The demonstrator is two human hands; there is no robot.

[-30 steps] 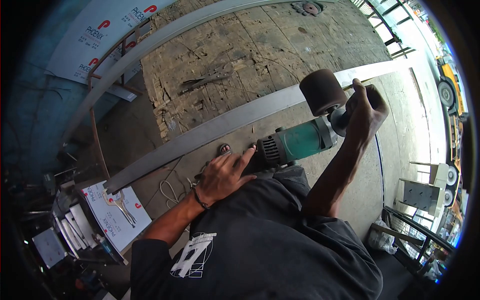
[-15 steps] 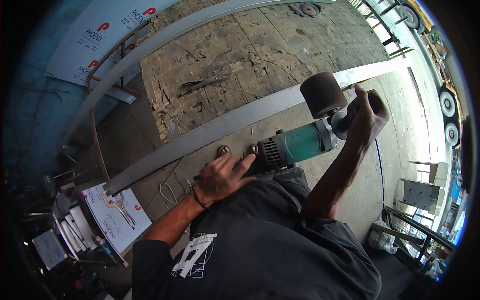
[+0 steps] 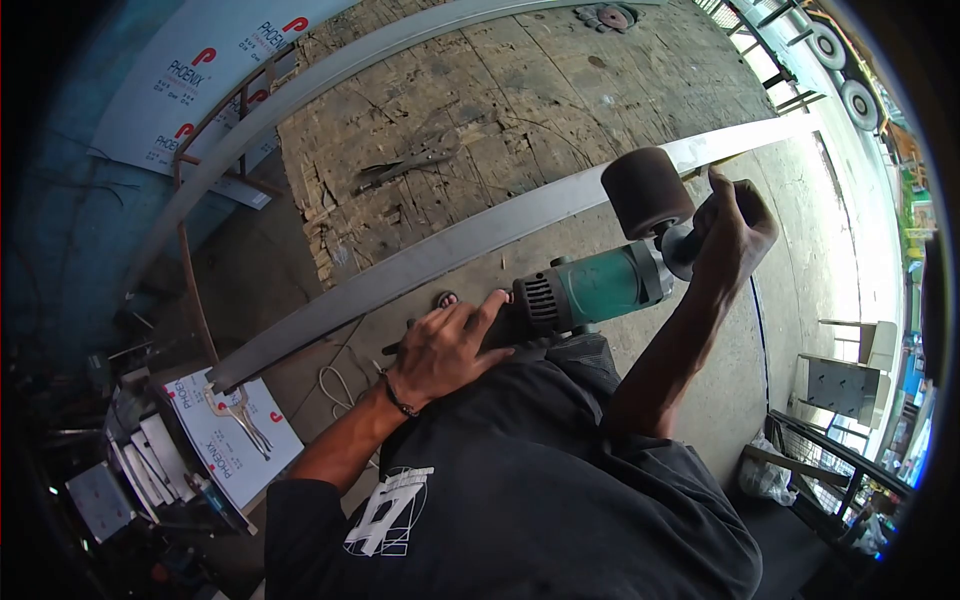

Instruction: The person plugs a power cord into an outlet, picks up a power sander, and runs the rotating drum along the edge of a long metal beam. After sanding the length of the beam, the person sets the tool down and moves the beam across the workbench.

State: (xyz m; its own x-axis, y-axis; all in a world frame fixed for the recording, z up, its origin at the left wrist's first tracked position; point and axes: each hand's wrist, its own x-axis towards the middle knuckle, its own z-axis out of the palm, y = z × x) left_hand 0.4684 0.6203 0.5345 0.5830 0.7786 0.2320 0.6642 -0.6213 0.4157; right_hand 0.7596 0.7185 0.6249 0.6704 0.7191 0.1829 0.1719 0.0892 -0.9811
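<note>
A drum sander point(image 3: 605, 285) with a green motor body lies across the front of my body, its dark brown drum point(image 3: 645, 190) on the far right end. My left hand point(image 3: 445, 345) is closed over the black rear handle, thumb pointing right. My right hand point(image 3: 735, 225) grips the round front handle beside the drum. The drum overlaps a long flat metal bar point(image 3: 470, 240) in this view. That bar runs slantwise along the near side of a worn wooden table point(image 3: 520, 110).
A second metal bar point(image 3: 350, 65) curves along the far side. Locking pliers point(image 3: 240, 415) clamp the near bar's left end, above a white printed sheet point(image 3: 215, 440). Cable point(image 3: 330, 385) lies on the floor. A dark metal frame point(image 3: 830, 475) stands at right, vehicle wheels point(image 3: 860, 105) beyond.
The fingers of my left hand have shifted slightly on the rear handle. The vehicle at the upper right has moved up in the view. The sander and my right hand stay nearly still.
</note>
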